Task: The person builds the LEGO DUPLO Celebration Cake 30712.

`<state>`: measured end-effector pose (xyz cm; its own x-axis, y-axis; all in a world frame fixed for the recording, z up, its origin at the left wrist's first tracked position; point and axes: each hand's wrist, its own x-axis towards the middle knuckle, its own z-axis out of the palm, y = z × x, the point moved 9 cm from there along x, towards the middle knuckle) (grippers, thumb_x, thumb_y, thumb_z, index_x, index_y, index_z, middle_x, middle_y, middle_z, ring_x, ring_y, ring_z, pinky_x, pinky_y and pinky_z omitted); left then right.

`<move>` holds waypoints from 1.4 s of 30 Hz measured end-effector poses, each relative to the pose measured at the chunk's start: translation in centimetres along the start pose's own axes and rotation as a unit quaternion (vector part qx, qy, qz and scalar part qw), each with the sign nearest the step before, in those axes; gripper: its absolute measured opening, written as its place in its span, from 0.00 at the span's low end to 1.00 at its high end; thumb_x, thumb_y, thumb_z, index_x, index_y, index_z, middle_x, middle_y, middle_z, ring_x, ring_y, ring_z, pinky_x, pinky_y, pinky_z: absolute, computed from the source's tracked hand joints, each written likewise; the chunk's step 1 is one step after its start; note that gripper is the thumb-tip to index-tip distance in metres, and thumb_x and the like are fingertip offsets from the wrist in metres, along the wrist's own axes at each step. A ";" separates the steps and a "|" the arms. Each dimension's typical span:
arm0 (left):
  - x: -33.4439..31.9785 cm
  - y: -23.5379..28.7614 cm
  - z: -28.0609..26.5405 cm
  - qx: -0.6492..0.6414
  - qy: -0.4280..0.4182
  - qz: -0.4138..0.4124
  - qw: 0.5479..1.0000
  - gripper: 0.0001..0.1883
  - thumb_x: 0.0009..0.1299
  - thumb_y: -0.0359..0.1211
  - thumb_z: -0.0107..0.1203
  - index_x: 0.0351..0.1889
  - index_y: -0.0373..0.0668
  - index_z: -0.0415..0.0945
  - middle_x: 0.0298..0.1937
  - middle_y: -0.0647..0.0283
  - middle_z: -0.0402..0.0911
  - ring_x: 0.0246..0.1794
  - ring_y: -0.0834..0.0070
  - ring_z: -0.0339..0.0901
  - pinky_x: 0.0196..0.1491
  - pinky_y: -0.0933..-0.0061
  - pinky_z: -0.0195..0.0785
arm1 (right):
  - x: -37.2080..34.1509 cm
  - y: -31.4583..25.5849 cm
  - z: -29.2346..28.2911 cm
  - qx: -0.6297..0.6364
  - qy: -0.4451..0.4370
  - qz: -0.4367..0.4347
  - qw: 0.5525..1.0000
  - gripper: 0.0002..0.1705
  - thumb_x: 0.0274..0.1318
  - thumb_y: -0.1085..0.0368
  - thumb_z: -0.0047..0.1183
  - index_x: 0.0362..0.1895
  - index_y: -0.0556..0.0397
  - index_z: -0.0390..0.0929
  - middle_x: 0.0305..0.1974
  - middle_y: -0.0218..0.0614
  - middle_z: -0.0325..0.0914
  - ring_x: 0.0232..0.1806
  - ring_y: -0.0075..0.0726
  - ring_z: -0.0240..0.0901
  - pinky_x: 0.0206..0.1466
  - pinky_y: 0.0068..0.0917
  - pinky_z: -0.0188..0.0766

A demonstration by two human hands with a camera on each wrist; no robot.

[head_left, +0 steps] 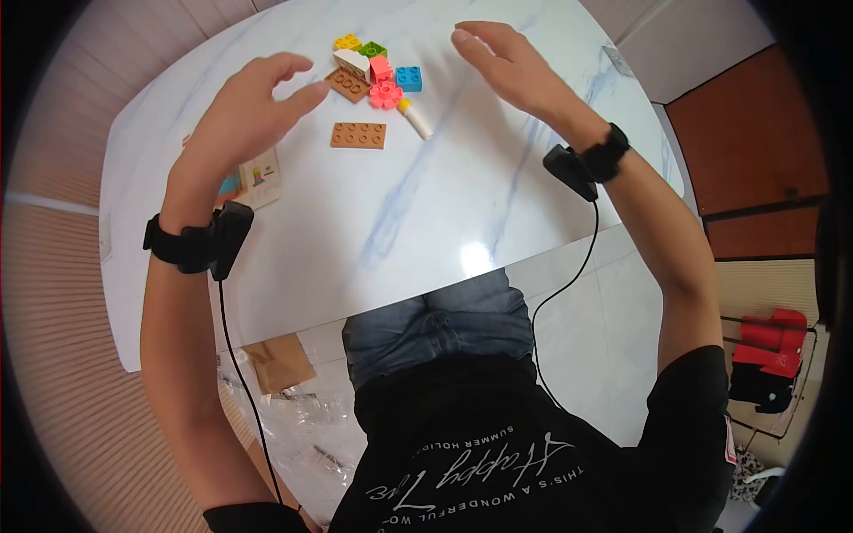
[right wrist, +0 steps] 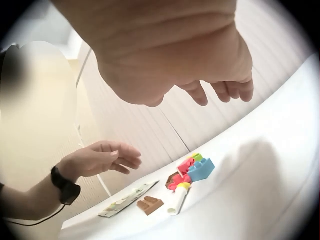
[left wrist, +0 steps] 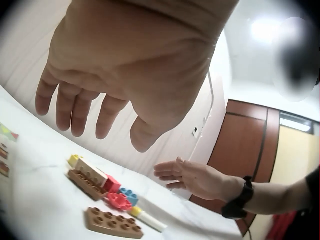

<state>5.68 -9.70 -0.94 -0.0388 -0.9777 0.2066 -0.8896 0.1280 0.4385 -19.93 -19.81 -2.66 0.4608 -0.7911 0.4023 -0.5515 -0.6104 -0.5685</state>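
Both hands hover above the table with nothing in them. My left hand (head_left: 253,111) is left of a cluster of toy building bricks, fingers loosely bent in the head view and spread in the left wrist view. My right hand (head_left: 511,67) is on the cluster's right, fingers extended. The cluster has a yellow brick (head_left: 347,42), a green brick (head_left: 373,50), a white brick (head_left: 353,62), a pink-red brick (head_left: 380,68), a blue brick (head_left: 409,79), a red flower piece (head_left: 386,96) and a tilted brown plate (head_left: 347,85). A white stick with a yellow end (head_left: 418,121) and another brown plate (head_left: 359,136) lie nearer me.
A printed sheet (head_left: 264,180) lies on the marbled white table (head_left: 426,204), partly hidden by my left forearm. Cables run from both wrist cameras. On the floor are a brown paper piece (head_left: 279,362) and clear plastic wrapping (head_left: 306,409).
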 end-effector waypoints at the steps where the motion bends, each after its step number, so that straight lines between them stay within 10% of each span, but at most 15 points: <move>1: -0.2 -0.5 -0.5 0.058 0.005 -0.021 0.998 0.26 0.73 0.48 0.57 0.63 0.42 0.76 0.61 0.51 0.78 0.59 0.64 0.77 0.60 0.64 0.70 | 0.5 0.6 0.8 -0.014 -0.016 0.017 1.000 0.37 0.66 0.38 0.44 0.63 0.55 0.75 0.63 0.58 0.71 0.67 0.60 0.65 0.69 0.49 0.62; 9: 0.3 -5.2 0.5 0.054 -0.024 -0.141 0.988 0.30 0.72 0.49 0.56 0.68 0.43 0.70 0.70 0.45 0.68 0.69 0.54 0.68 0.69 0.59 0.62 | 2.8 3.9 1.2 -0.183 0.010 0.048 0.982 0.33 0.69 0.42 0.46 0.64 0.55 0.74 0.64 0.55 0.70 0.68 0.56 0.64 0.70 0.45 0.61; 14: 1.2 -6.1 1.8 0.289 0.004 -0.086 0.954 0.38 0.73 0.54 0.51 0.74 0.41 0.61 0.72 0.38 0.63 0.74 0.45 0.58 0.74 0.54 0.51 | 2.1 2.2 1.9 -0.373 0.042 -0.244 0.894 0.26 0.67 0.45 0.46 0.55 0.52 0.78 0.59 0.50 0.74 0.65 0.56 0.65 0.67 0.46 0.63; 24: 3.0 -10.2 2.0 0.191 0.005 -0.259 0.947 0.49 0.70 0.67 0.40 0.80 0.44 0.46 0.77 0.36 0.51 0.79 0.40 0.45 0.76 0.45 0.42 | 3.0 4.5 2.5 -0.348 -0.001 -0.134 0.928 0.28 0.69 0.42 0.41 0.55 0.49 0.78 0.58 0.46 0.75 0.64 0.51 0.66 0.66 0.45 0.63; 26: 3.3 -9.8 2.1 0.172 -0.007 -0.242 0.955 0.50 0.70 0.68 0.39 0.82 0.49 0.37 0.82 0.41 0.37 0.82 0.45 0.30 0.75 0.34 0.27 | 3.0 4.2 2.8 -0.351 -0.007 -0.156 0.923 0.28 0.69 0.41 0.41 0.55 0.49 0.77 0.58 0.45 0.75 0.63 0.51 0.66 0.65 0.44 0.64; 42: 2.7 -10.8 2.4 0.201 -0.001 -0.290 0.936 0.49 0.71 0.66 0.39 0.82 0.50 0.38 0.82 0.42 0.38 0.83 0.46 0.32 0.76 0.35 0.29 | 4.2 1.7 3.9 -0.327 -0.027 -0.153 0.932 0.30 0.70 0.43 0.41 0.63 0.50 0.73 0.61 0.44 0.73 0.66 0.50 0.64 0.68 0.44 0.63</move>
<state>14.13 -14.11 -7.21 0.5035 -0.8633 0.0342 -0.8603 -0.4973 0.1118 -16.21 -24.00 -4.68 0.6916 -0.5829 0.4266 -0.6856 -0.7156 0.1337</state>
